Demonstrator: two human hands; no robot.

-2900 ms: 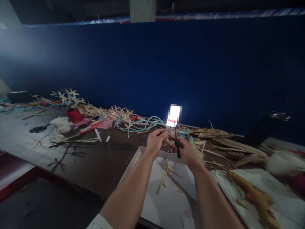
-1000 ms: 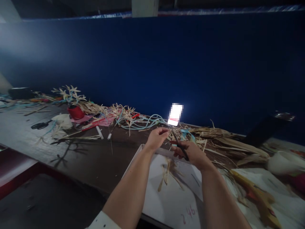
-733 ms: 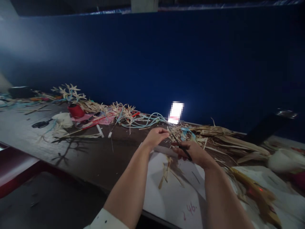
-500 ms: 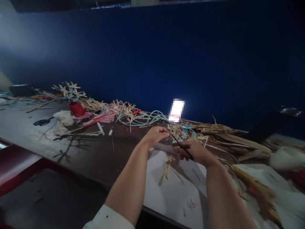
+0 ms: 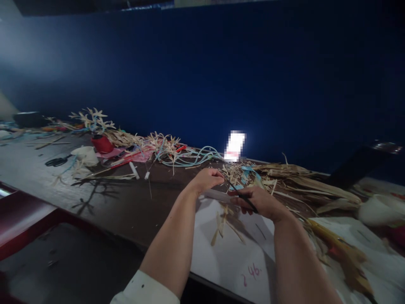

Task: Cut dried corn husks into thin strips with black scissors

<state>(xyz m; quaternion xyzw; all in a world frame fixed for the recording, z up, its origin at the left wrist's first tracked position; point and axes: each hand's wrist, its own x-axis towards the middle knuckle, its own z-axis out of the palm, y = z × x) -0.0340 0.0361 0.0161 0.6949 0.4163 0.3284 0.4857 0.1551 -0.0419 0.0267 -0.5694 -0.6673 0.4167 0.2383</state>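
My left hand [image 5: 207, 179] is closed in a pinch at the upper end of a thin dark stick [image 5: 233, 185]. Lower down, the fingers of my right hand [image 5: 253, 199] are wrapped round the same stick, which slants across the palm. Just under both hands lies a pale translucent strip [image 5: 217, 194], partly covered by the right fingers. Below is a white sheet [image 5: 215, 253] with red handwritten figures, and dried straw-coloured leaf pieces [image 5: 223, 223] lie on it. Whatever else the left fingertips hold is too small to make out.
A glowing phone-like screen [image 5: 235, 146], blurred out, leans on the blue wall. Dried husks [image 5: 316, 185] and a yellow glue gun [image 5: 340, 249] lie right. Leftward are star-shaped straw flowers [image 5: 166, 145], a red thread spool [image 5: 103, 144], a white tape roll [image 5: 87, 156] and black scissors [image 5: 58, 161].
Almost nothing differs. Both hands keep their grip and place; the view has shifted very slightly.
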